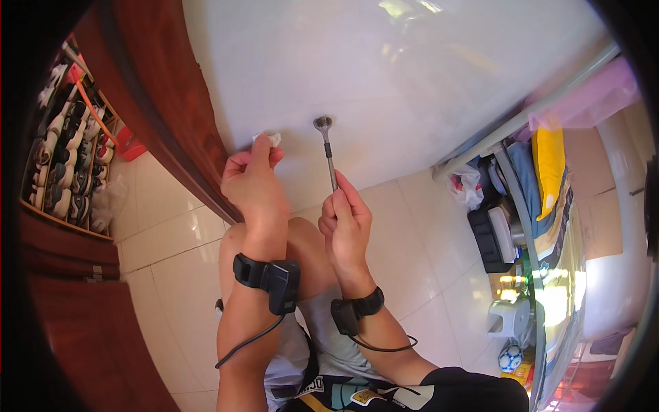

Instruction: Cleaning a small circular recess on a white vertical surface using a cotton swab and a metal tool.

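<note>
My left hand [256,177] pinches a small crumpled piece of white tissue [274,139] between thumb and fingers, close to the white wall [329,67]. In my right hand [346,221] is a thin metal rod tool [330,159], held near its lower end and pointing away from me. Its widened head [323,123] has a dark, bumpy face and lies near the wall; whether it touches the wall I cannot tell. Each wrist wears a black strapped device with a cable.
A dark red wooden door frame [180,103] stands close to my left hand, with a shoe rack [72,159] beyond it. At the right is a metal bed frame [520,206], with a plastic stool [509,316] and a ball [510,358] beside it on the tiled floor [412,257].
</note>
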Demonstrator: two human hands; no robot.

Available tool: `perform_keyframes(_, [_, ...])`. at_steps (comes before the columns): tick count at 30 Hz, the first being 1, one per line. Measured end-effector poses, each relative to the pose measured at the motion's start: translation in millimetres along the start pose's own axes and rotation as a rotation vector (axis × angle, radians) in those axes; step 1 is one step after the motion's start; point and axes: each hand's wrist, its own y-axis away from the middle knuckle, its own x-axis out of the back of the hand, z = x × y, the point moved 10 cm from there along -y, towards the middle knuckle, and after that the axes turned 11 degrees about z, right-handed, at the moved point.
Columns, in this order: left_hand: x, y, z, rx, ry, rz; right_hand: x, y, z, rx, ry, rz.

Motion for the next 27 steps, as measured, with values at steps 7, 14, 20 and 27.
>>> perform_keyframes(7, [-3, 11, -8, 0.015, -0.046, 0.001, -5, -1, -6, 0.009, -0.050, 0.048])
perform_keyframes(14, [-1, -1, -15, 0.051, 0.026, 0.009, -2, 1, 12, -0.042, -0.003, 0.007])
perform_keyframes(20, [-2, 10, -13, 0.033, -0.032, -0.024, -13, -1, -14, 0.016, -0.064, 0.019])
perform_keyframes(27, [1, 4, -11, -0.012, 0.031, 0.017, -10, 8, 5, -0.066, 0.025, 0.080])
